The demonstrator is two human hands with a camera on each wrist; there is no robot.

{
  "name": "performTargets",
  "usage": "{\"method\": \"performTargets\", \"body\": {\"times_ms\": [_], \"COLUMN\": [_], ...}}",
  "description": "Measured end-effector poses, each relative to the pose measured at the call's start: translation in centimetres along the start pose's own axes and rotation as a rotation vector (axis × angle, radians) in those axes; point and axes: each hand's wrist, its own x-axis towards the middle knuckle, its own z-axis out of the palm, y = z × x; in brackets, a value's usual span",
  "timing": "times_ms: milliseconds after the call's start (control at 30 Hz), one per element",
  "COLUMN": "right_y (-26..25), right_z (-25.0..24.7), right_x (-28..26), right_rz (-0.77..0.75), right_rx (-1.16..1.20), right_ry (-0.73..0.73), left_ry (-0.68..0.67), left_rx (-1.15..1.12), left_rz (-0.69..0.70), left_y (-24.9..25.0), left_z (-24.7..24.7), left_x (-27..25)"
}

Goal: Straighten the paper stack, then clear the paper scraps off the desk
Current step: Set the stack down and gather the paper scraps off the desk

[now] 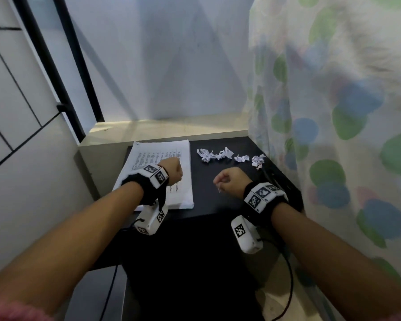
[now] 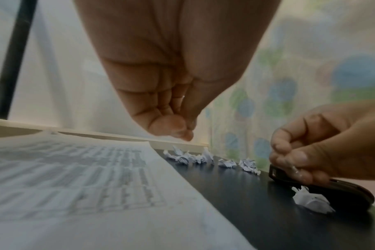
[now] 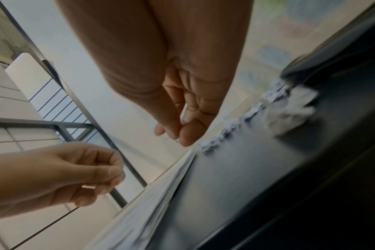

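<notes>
Head view: the paper stack (image 1: 167,151) is lying along the left edge of the counter (image 1: 218,205), long axis near-to-far, directly under the left hand (image 1: 171,171), which is hovering curled and empty, while the right hand (image 1: 229,181), curled with its grasp unreadable, is hovering nearer the paper scraps (image 1: 227,155) by the far edge.

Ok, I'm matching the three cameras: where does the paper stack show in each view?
Head: paper stack left of centre on the black desk.
Left wrist: fills the lower left.
Right wrist: its edge runs diagonally from bottom left to centre.
Shared landmark: the row of paper scraps near its far corner.
</notes>
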Motion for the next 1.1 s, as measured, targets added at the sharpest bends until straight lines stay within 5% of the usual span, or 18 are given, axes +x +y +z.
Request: {"method": "performTargets", "body": {"times_ms": [333,567,767,1100], "right_y": [-10.4,-16.4,-14.7,-7.4], "right_z": [14.0,23.5,30.2,38.1], "right_x": [-0.7,-3.2,-3.2,-1.2], "right_rz": [-0.139,-0.328,-0.194,0.147], "right_rx": [-0.019,-0.266,-0.371,-0.278], "right_ry": [-0.29,-0.397,-0.562,-0.611], "left_ry": [0.086,-0.018,-0.082,-0.128], "left_rx": [-0.288,-0.431,-0.419,-0.586], "left_rz": [-0.177,-0.446,-0.482,-0.645], "left_y": [-15.0,-24.0,-26.2,-29.3], "left_z": [0.1,4.5,10.1,18.7], "left_x": [-9.4,-15.2,-17.2,-18.0]}}
